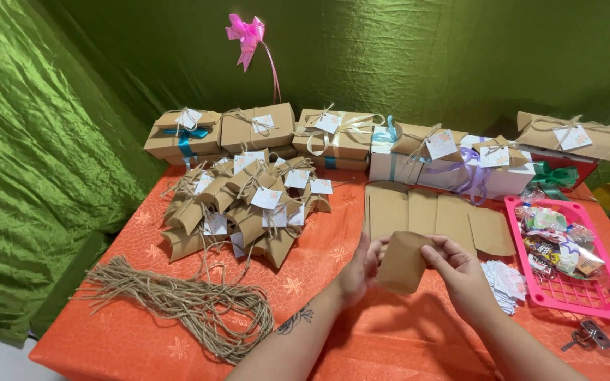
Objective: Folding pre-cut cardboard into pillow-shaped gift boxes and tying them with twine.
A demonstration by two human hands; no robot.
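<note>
Both of my hands hold one small brown cardboard pillow box (402,262) above the orange tablecloth (361,339). My left hand (360,269) grips its left edge and my right hand (458,271) grips its right edge with the fingers curled over the top. Just behind the box lie several flat unfolded brown box blanks (432,214). A heap of finished pillow boxes with twine and white tags (245,208) sits to the left.
A bundle of jute twine (178,303) lies at front left. A pink basket tray (605,300) with candies stands at right, white tags (504,283) beside it, scissors and a metal tool at the right corner. Bigger ribboned gift boxes (333,134) line the back.
</note>
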